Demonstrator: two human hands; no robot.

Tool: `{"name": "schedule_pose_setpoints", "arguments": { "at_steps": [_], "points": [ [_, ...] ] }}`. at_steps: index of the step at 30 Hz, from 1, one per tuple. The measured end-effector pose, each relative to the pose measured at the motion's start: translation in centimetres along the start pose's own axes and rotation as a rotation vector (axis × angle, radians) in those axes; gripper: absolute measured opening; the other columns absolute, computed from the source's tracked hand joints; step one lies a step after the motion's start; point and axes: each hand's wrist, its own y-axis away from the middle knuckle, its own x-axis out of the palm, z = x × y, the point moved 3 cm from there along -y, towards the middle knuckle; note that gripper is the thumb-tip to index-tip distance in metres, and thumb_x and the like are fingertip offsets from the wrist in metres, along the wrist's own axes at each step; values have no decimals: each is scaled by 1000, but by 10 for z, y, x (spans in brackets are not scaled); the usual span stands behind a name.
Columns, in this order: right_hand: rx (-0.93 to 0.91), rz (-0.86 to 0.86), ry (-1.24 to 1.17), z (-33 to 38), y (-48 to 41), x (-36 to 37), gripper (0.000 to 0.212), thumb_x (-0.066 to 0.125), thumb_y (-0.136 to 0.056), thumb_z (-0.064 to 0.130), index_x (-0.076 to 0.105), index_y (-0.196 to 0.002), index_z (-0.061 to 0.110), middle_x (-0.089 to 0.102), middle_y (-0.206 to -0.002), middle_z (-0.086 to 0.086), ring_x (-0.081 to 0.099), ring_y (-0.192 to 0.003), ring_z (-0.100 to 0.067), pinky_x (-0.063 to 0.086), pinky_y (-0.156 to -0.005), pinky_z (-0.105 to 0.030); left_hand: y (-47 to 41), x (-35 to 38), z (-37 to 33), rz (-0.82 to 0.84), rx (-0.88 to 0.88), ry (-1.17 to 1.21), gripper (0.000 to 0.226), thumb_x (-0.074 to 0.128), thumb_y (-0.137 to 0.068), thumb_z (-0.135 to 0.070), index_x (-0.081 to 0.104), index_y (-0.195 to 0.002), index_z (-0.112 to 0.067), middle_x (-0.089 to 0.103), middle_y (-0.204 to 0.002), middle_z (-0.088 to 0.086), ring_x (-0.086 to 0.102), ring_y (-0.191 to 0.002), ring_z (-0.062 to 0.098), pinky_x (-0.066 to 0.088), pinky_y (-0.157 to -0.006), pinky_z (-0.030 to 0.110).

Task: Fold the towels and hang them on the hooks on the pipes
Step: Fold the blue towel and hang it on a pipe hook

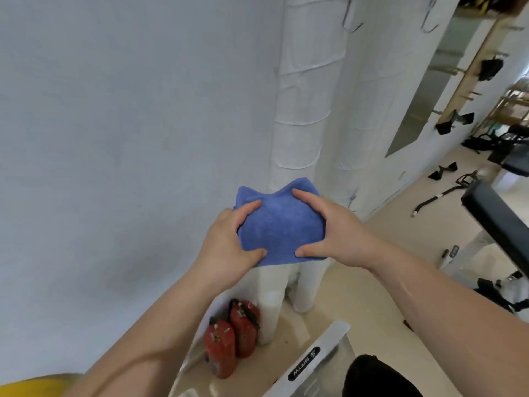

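Blue towel (279, 224), folded thick and square, pinched between both hands.

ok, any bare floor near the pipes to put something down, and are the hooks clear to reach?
Both hands, left hand and right hand, hold the folded blue towel. Bare beige floor lies right of the white wrapped pipes, before the black padded bench. Left of the pipe feet, two red fire extinguishers crowd it. Both metal hooks hang empty.

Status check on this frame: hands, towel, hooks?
Left hand and right hand both gripping folded blue towel, held in air. Two hooks on wrapped pipes above, both bare. Nothing in the way.
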Motion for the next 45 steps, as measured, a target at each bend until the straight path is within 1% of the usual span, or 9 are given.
{"name": "schedule_pose_setpoints", "arguments": {
  "at_steps": [7, 11, 13, 17, 21, 27, 33, 37, 45],
  "points": [
    [-238, -145, 151, 7, -44, -61, 41, 90, -66, 32, 72, -102, 36, 58, -98, 11, 58, -88, -1, 48, -79, -21, -47, -21, -61, -172, 98, -116, 23, 77, -75, -18, 75, -88, -37, 68, -90, -11, 64, -81, 4, 52, -66, 19],
    [-314, -30, 9, 1, -70, -119, 25, 89, -71, 31, 72, -90, 28, 46, -125, 17, 51, -114, 7, 45, -86, -11, -76, -25, -96, -160, 124, -114, 20, 86, -74, -20, 76, -87, -33, 47, -129, -15, 51, -109, -14, 47, -77, 10],
    [-371, 52, -101, -4, -81, -151, 22, 85, -77, 22, 72, -96, 23, 62, -119, 13, 61, -109, 0, 53, -88, -24, -89, -21, -123, -158, 121, -49, 20, 84, -76, -15, 76, -89, -28, 54, -131, -25, 55, -117, -11, 52, -84, 19],
    [-510, 66, -336, -20, -108, -210, 24, 72, -89, 9, 63, -108, 21, 70, -96, -3, 69, -89, -24, 58, -77, -40, -121, -3, -176, -264, 122, -7, 17, 76, -84, -7, 67, -89, -20, 72, -84, 3, 67, -72, 12, 56, -65, 30],
    [-591, 72, -504, -31, -139, -257, 38, 59, -99, 12, 49, -123, 40, 64, -101, -1, 72, -83, -26, 62, -75, -40, -151, 23, -217, -485, 108, 186, 31, 67, -95, -12, 56, -114, -35, 73, -98, -3, 74, -86, 16, 60, -75, 34],
    [-808, -51, -584, -10, -168, -308, 30, 47, -98, -4, 62, -86, 20, 59, -102, -7, 64, -77, -24, 55, -62, -24, -171, 38, -282, -748, 207, 35, 29, 61, -100, -21, 55, -111, -48, 63, -102, -28, 65, -93, -1, 50, -76, 21],
    [-836, -103, -735, 26, -176, -342, 17, 61, -94, 8, 71, -92, 22, 67, -105, 5, 67, -99, -21, 62, -80, -47, -175, 4, -342, -749, 297, -5, 57, 82, -80, -14, 58, -121, -45, 66, -117, -17, 70, -104, 13, 59, -78, 25],
    [-981, -139, -750, 85, -172, -395, 22, 81, -83, 13, 70, -99, 22, 69, -108, 10, 69, -98, -18, 63, -78, -44, -184, -43, -406, -828, 440, -110, 47, 71, -91, -5, 59, -122, -38, 64, -120, -11, 71, -92, 18, 58, -68, 20],
    [-1127, -277, -684, 175, -187, -480, 19, 72, -89, 7, 67, -105, 16, 66, -114, 2, 69, -100, -23, 63, -75, -35, -209, -107, -504, -878, 638, -318, 32, 55, -95, 4, 70, -104, -22, 66, -118, -2, 67, -104, 18, 64, -79, 37]
  ]
}}
